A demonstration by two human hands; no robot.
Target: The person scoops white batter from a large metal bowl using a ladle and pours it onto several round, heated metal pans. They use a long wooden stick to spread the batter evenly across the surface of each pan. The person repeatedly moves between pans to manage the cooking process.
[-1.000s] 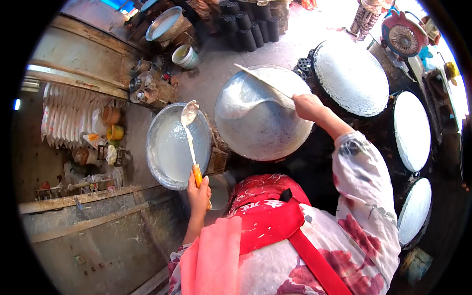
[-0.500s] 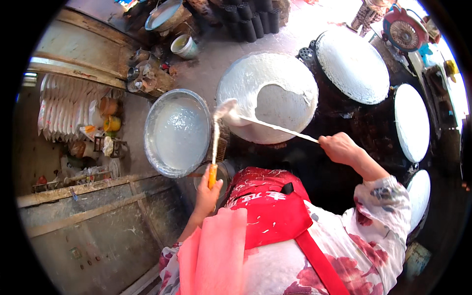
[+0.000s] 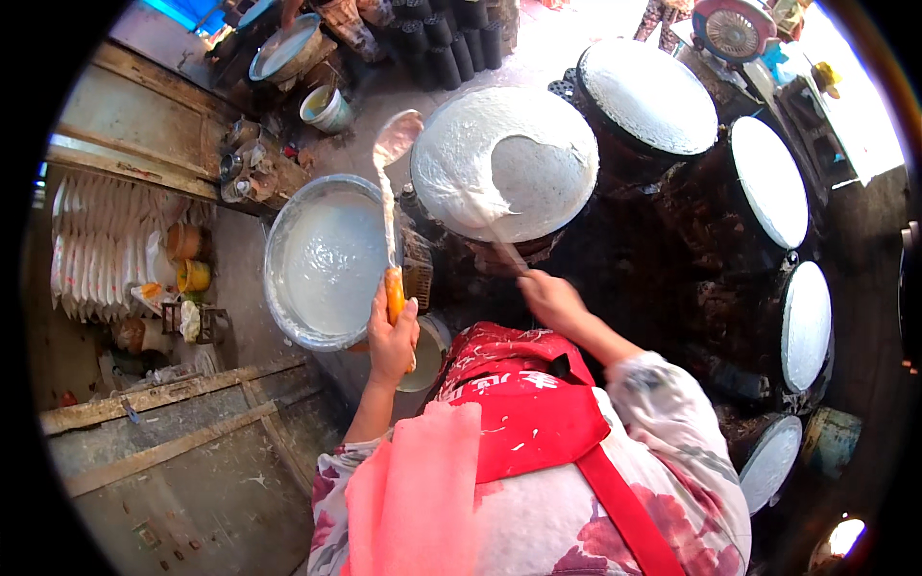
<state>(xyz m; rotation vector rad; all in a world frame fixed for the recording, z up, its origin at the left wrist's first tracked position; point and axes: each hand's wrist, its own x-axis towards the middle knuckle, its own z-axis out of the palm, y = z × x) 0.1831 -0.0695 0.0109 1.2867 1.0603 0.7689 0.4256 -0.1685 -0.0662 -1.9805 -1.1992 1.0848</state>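
Observation:
My left hand [image 3: 391, 341] is closed round the orange handle of a ladle [image 3: 396, 142]. The ladle's batter-smeared bowl is raised between a wide basin of white batter [image 3: 331, 254] and a round griddle [image 3: 545, 187]. White batter [image 3: 456, 134] covers much of the griddle, leaving a grey patch toward its right. My right hand [image 3: 557, 305], just in front of the griddle, grips a thin stick [image 3: 510, 256], blurred by motion. The stick's far end reaches the batter at the griddle's near side; the tip is not clear.
More round white-topped griddles [image 3: 648, 96] curve along the right side. A bucket [image 3: 327, 110] and dark cylinders [image 3: 442, 67] stand beyond. At the top right is a fan [image 3: 735, 31]. A second pail [image 3: 427, 355] sits by my left wrist. Wooden boards [image 3: 173, 470] edge the left.
My right hand and stick have swung left and closer to me, pushing batter round the griddle's near side. The ladle has lifted away from the stick. The whole view has shifted slightly.

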